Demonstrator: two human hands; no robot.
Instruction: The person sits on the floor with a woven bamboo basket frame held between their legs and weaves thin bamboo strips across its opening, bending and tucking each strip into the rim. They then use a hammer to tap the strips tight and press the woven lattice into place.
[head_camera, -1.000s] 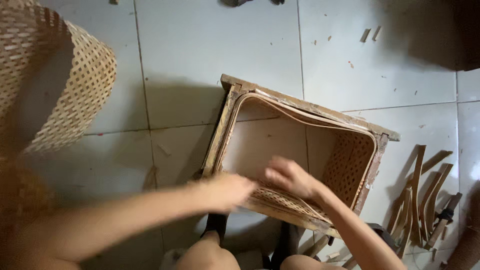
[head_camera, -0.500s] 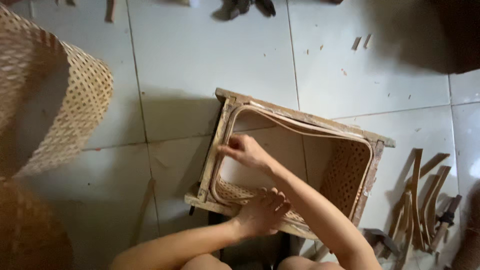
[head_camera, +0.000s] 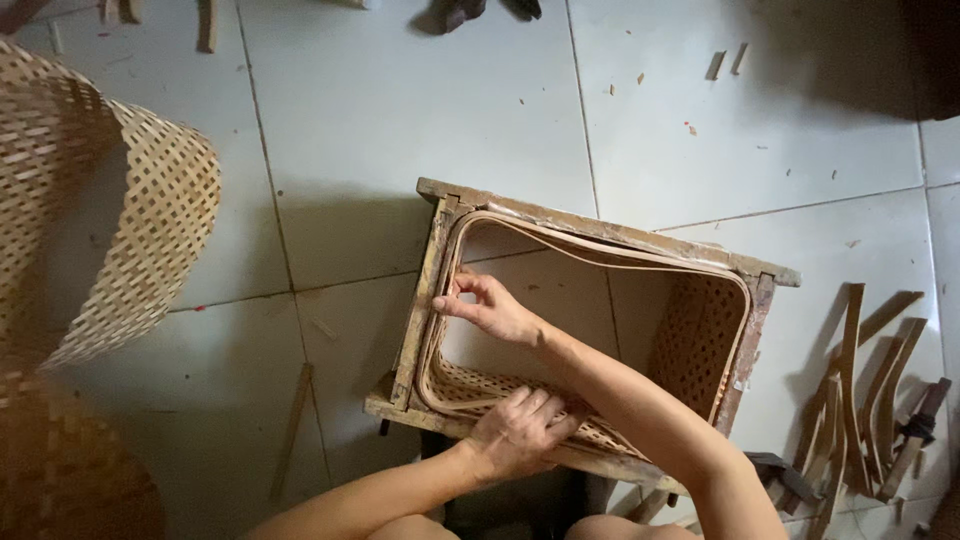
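A woven bamboo basket liner with a pale bent rim strip (head_camera: 590, 250) sits inside a worn rectangular wooden frame (head_camera: 600, 225) that stands on the pale tiled floor (head_camera: 400, 130). The frame is right in front of the person, close to their knees.

The right hand (head_camera: 490, 308) reaches across into the frame. Its grip is nearly closed, with the fingertips (head_camera: 458, 290) pinching the rim strip at the frame's left wall. The left hand (head_camera: 515, 432) lies just below that grip, on the near edge. Its fingers are curled down and pressing on the woven mesh and the frame's near bar. I cannot tell if it truly holds the mesh or only presses on it.

Well away from the right hand's grip, past the far side of the frame, a pile of curved brown bamboo strips (head_camera: 870, 390) lies on the floor. Far on the other side of both grips stands a big round open-weave bamboo basket (head_camera: 130, 230), tipped on its side. A thin flat wooden stick (head_camera: 290, 430) lies on the floor between that basket and the frame. Small wood chips (head_camera: 725, 62) are scattered on the tiles beyond the frame.
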